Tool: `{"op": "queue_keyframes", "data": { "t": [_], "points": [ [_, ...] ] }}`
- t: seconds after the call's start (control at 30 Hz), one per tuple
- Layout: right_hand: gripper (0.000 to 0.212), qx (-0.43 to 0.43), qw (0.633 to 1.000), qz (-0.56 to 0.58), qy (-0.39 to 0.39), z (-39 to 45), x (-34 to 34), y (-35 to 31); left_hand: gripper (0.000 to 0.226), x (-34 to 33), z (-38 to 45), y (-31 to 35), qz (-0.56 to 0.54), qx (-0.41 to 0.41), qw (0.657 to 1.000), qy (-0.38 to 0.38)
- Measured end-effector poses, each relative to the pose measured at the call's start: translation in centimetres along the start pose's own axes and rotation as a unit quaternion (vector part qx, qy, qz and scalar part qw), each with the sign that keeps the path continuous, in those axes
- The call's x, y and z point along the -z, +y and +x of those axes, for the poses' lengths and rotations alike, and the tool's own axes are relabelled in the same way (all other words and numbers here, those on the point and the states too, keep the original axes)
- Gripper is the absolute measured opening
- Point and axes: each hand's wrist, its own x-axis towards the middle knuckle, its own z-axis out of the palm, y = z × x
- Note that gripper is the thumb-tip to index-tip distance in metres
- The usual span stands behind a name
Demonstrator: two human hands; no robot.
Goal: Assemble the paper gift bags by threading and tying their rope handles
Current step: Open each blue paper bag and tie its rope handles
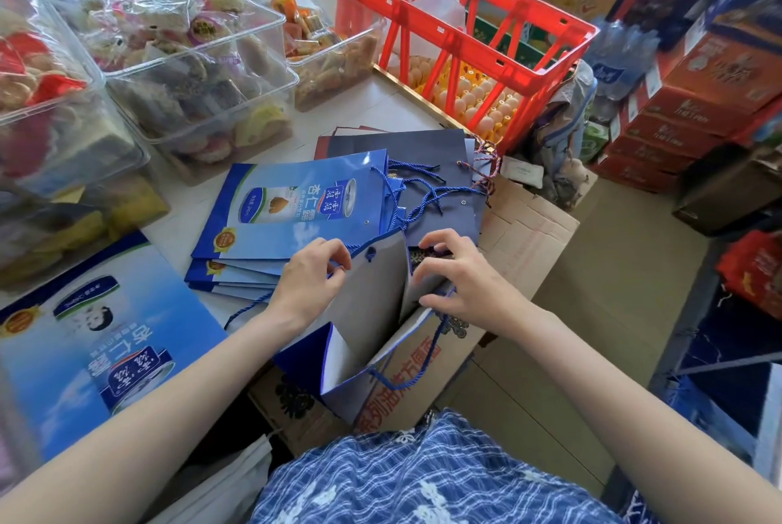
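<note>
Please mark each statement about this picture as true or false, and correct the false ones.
1. Both hands hold the open paper bag. True: the left hand and the right hand grip its top edges.
2. The red crate holds eggs. True.
3. The bag stack lies on the floor. False: it lies on the table.
4. The rope handles are yellow. False: they are blue.

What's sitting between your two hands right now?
In the head view, the opened bag's pale inner panel fills the gap between the left hand and right hand, with a blue rope knot at its hole.
</note>
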Motion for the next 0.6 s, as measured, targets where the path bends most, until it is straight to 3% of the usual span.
{"op": "queue_keyframes", "data": {
  "t": [0.07,0.2,0.3,0.4,0.6],
  "points": [
    [0.017,-0.021,0.999,-0.039,-0.015,0.1,0.7,0.1,0.014,0.0,0.1,0.0,0.001,0.001,1.0,0.0],
    [0.031,-0.089,0.965,-0.21,-0.129,0.8,1.2,0.0,0.015,0.0,0.2,0.0,0.001,0.001,1.0,-0.006],
    [0.018,-0.11,0.972,-0.133,-0.158,1.2,0.6,-0.1,0.014,0.0,0.3,0.2,-0.002,0.005,1.0,-0.012],
    [0.009,-0.068,0.989,-0.034,-0.126,1.3,0.0,0.3,0.014,0.2,0.3,0.2,-0.001,0.009,1.0,-0.016],
    [0.009,0.024,0.997,0.045,0.054,1.8,-1.1,0.5,0.01,0.5,0.8,0.7,0.057,-0.002,0.998,-0.042]
  ]
}}
